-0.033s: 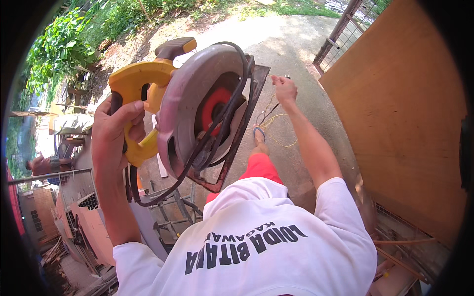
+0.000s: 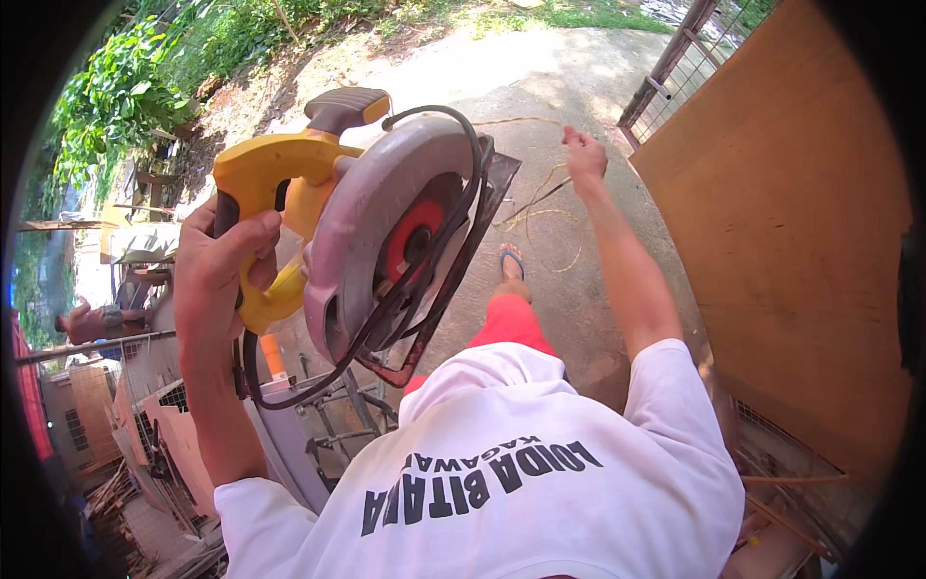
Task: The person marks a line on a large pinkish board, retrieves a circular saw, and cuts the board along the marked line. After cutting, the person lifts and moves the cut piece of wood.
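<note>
A yellow circular saw (image 2: 376, 222) with a grey guard, red blade and rusty base plate is raised at the left of centre, black cord looped around it. My left hand (image 2: 231, 251) is shut on its yellow rear handle. Farther forward on the right, my right hand (image 2: 584, 154) is closed on a thin cord (image 2: 535, 203), whose dark length slants down toward the ground. A loose yellow cord (image 2: 545, 210) lies in loops on the concrete beside my foot in a blue flip-flop (image 2: 511, 262).
A large plywood panel (image 2: 772, 222) stands along the right beside a wire-mesh fence (image 2: 685, 68). Concrete ground (image 2: 550, 87) stretches ahead toward grass and bushes. At left are scrap boards (image 2: 183, 444), metal frames (image 2: 347, 405), an orange cylinder (image 2: 273, 355) and another person (image 2: 96, 323).
My right hand has moved forward and rightward, lifting the yellow cord's far stretch. The saw and my left hand have shifted slightly left.
</note>
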`<action>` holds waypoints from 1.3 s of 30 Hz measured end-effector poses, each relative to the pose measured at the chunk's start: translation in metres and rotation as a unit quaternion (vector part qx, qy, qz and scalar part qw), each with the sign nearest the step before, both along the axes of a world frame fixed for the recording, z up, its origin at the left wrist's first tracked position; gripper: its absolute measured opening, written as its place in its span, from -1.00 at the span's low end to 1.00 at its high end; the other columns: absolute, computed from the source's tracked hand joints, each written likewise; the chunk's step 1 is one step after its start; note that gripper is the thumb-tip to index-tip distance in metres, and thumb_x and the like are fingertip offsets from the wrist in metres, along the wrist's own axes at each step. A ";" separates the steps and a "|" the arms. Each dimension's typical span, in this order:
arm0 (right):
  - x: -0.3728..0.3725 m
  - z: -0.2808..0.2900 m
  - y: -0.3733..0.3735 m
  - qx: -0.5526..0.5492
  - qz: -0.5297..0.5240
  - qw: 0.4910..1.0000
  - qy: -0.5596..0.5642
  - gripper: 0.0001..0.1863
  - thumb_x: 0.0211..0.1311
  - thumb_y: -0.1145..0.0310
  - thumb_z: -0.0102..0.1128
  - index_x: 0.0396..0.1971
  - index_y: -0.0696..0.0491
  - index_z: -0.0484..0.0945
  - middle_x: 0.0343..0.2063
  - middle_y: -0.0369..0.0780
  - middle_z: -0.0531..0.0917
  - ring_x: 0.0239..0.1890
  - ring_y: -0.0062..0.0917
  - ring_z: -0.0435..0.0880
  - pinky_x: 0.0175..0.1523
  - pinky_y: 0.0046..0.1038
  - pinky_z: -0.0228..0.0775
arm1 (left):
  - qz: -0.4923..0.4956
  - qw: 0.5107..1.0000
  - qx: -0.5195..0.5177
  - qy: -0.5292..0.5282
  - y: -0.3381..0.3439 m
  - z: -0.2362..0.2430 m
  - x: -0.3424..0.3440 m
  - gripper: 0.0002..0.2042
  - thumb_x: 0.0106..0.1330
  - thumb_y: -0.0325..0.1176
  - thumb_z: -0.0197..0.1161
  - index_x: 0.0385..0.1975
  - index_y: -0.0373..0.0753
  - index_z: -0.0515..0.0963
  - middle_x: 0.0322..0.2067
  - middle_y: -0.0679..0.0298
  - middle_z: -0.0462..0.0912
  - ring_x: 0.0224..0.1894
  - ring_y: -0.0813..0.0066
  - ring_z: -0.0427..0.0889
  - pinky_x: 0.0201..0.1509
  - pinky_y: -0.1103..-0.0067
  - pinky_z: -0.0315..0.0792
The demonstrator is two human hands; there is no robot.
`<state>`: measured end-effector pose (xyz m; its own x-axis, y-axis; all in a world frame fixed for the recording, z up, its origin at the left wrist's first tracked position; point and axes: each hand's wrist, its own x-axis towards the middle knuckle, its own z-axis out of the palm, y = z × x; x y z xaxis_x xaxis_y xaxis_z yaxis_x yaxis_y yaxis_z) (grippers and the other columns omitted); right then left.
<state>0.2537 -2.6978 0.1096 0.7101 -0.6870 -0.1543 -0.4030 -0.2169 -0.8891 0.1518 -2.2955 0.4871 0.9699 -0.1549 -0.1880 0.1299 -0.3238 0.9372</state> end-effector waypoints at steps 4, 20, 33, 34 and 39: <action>0.063 0.037 -0.095 0.297 0.130 0.934 -0.147 -0.68 0.47 0.04 0.20 -0.23 0.00 0.71 -0.62 -0.51 0.33 -0.59 -0.81 0.12 -0.48 -0.65 -0.04 | 0.034 0.982 0.174 0.067 0.025 0.008 0.069 -0.72 0.23 -0.38 0.32 -0.14 -0.37 0.52 -0.57 0.42 0.46 -0.65 0.71 0.38 -0.56 0.70 0.27; 0.245 -0.011 0.040 -0.271 0.551 0.719 0.327 -0.49 0.07 0.36 0.34 0.11 -0.10 0.68 -0.05 0.10 0.70 -0.17 -0.21 0.73 -0.01 -0.30 0.54 | 0.466 0.850 -0.212 -0.122 0.229 -0.093 0.319 -0.88 0.31 -0.53 0.21 -0.26 -0.31 0.40 -0.50 0.32 0.40 -0.56 0.57 0.39 -0.46 0.55 0.34; 0.439 0.132 0.579 0.117 0.709 0.679 -0.151 -0.03 0.02 0.06 0.57 0.47 -0.26 0.29 0.21 -0.04 0.20 0.25 -0.19 0.29 0.40 -0.19 0.16 | 0.492 0.830 -0.178 -0.195 0.378 -0.035 0.402 -0.82 0.33 -0.46 0.25 -0.14 -0.28 0.44 -0.46 0.33 0.42 -0.55 0.62 0.39 -0.46 0.59 0.29; 0.454 0.128 0.597 0.125 0.703 0.686 -0.140 -0.06 0.06 0.04 0.54 0.47 -0.22 0.30 0.19 -0.07 0.24 0.23 -0.24 0.31 0.36 -0.21 0.21 | 0.500 0.824 -0.176 -0.199 0.388 -0.028 0.412 -0.84 0.32 -0.48 0.24 -0.18 -0.28 0.43 -0.48 0.33 0.42 -0.56 0.61 0.39 -0.47 0.60 0.30; 0.525 0.153 0.676 0.743 0.492 0.453 0.006 -0.25 0.38 -0.28 0.06 0.28 0.06 0.48 0.01 -0.31 0.53 -0.17 -0.58 0.51 -0.02 -0.46 0.31 | 0.546 0.795 -0.135 -0.229 0.427 -0.006 0.447 -0.88 0.31 -0.50 0.24 -0.25 -0.29 0.43 -0.49 0.32 0.43 -0.57 0.59 0.39 -0.48 0.60 0.30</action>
